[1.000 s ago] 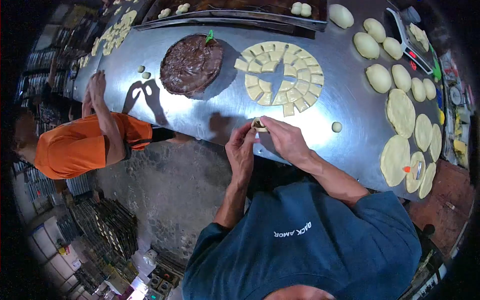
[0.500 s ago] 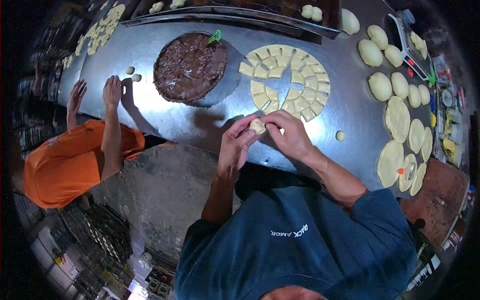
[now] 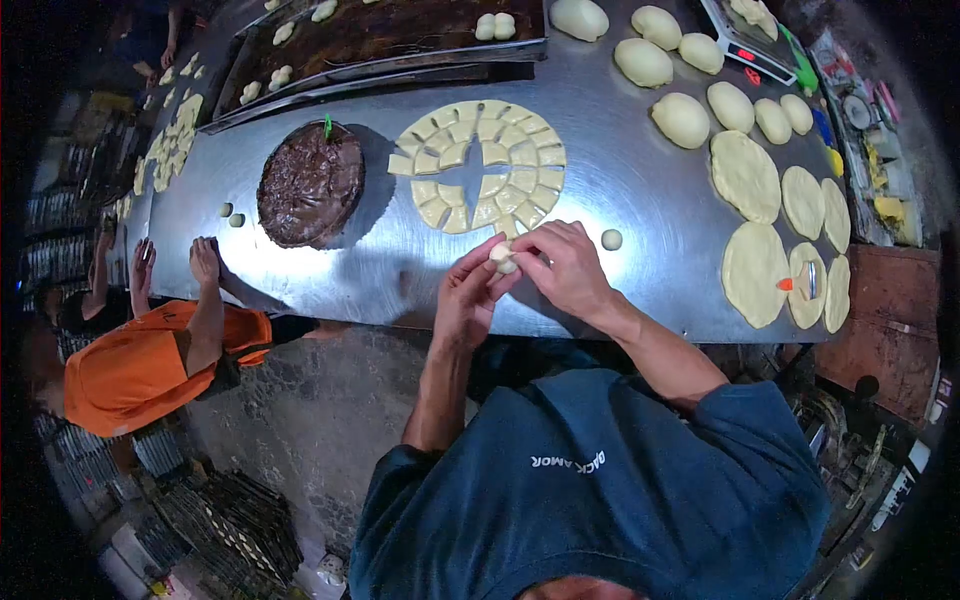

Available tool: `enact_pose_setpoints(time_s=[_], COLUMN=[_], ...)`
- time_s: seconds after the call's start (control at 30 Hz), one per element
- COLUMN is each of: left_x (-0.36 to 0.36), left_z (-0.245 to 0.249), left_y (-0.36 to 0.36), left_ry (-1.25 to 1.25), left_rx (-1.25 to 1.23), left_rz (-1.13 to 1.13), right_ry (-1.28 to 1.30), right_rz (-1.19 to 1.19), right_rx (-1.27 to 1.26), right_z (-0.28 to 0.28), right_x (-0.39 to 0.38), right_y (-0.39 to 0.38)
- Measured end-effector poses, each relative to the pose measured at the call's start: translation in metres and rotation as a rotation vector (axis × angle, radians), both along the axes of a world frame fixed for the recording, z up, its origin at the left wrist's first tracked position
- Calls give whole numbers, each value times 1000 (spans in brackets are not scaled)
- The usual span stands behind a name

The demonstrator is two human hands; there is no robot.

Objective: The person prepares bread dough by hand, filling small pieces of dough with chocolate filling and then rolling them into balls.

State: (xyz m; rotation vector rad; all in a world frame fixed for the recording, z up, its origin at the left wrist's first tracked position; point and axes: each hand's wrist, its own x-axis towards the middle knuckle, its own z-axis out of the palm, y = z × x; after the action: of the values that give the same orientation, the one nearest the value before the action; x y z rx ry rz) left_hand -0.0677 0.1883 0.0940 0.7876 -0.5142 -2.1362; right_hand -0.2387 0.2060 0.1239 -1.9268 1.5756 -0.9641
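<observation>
My left hand (image 3: 468, 290) cradles a small piece of dough (image 3: 502, 258) in its curled fingers. On the same piece, the fingertips of my right hand (image 3: 566, 264) pinch at the upper edge. Just beyond my hands lies a round of flat dough (image 3: 540, 150) cut into many small blocks, with a gap in its middle. To its left stands a round pan of dark brown filling (image 3: 310, 185), a green tool (image 3: 328, 126) stuck in its far side. A single dough ball (image 3: 611, 239) rests on the metal table to the right of my right hand.
Large dough balls (image 3: 682, 120) and flattened dough discs (image 3: 745, 176) cover the table's right side, near a scale (image 3: 745, 45). A dark baking tray (image 3: 390, 48) with small dough pieces lies at the back. Left, a person in orange (image 3: 150, 370) rests hands near two small balls (image 3: 236, 220).
The view has turned, so the table's things appear further left. My fingers have closed the dough piece, which showed an open top before and now looks rounder.
</observation>
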Motion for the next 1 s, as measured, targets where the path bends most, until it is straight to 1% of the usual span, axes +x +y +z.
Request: enact_pose_setpoints(time_s=[0.07,0.1,0.13,0.2,0.23,0.27,0.33,0.37,0.4,0.43,0.47,0.53,0.6,0.63,0.67,0.7,0.73,0.77,0.8,0.87,0.93,0.97,1.0], left_x=[-13,-15,-16,-15,-15,-10,-1,6,14,19,22,22,13,4,-8,-20,-33,-50,-57,-73,-70,-42,-43], left_z=[1,0,1,6,14,16,16,13,10,8,6,12,-3,-10,-15,-22,-25,-28,-31,-43,-121,-132,-86], left_y=[18,25,31,37,38,35,26,21,14,8,4,-5,-1,3,11,19,28,36,35,35,39,1,-1], left_ry=[-20,35,28,-2,-115,-122,-170,-170,-170,-167,-158,-211,-227,-255,-227,-203,-180,-178,-175,-773,-137,170,-719], left_rx=[73,67,66,70,58,54,-38,-35,-29,-23,-15,-1,30,56,100,102,106,171,178,-422,-217,291,-41], left_rz=[165,188,190,169,193,203,259,268,197,124,128,44,6,-23,0,-24,-51,-121,-146,-472,142,-56,10], right_ry=[-65,-35,-42,45,0,-8,-65,-50,-47,8,64,97,134,130,126,131,137,177,218,307,436,520,597], right_rz=[-83,-82,-81,-20,14,24,106,85,92,69,45,32,4,-49,-103,-144,-161,-234,-310,-471,-546,-549,-544], right_rx=[-197,-238,-238,-237,-195,-198,-41,25,29,-94,-213,-205,-201,-204,-204,-192,-177,-153,-131,-103,-51,-53,-56], right_z=[-1,8,7,7,9,11,14,18,20,22,23,1,-12,-14,-15,-13,-20,-34,-49,-80,-112,-118,-122], right_x=[2,3,3,1,2,4,10,14,19,23,26,26,20,18,15,10,-1,-18,-34,-72,-106,-109,-107], right_y=[17,22,25,25,21,17,8,4,-1,-6,-9,-3,11,22,32,41,52,66,79,100,128,143,152])
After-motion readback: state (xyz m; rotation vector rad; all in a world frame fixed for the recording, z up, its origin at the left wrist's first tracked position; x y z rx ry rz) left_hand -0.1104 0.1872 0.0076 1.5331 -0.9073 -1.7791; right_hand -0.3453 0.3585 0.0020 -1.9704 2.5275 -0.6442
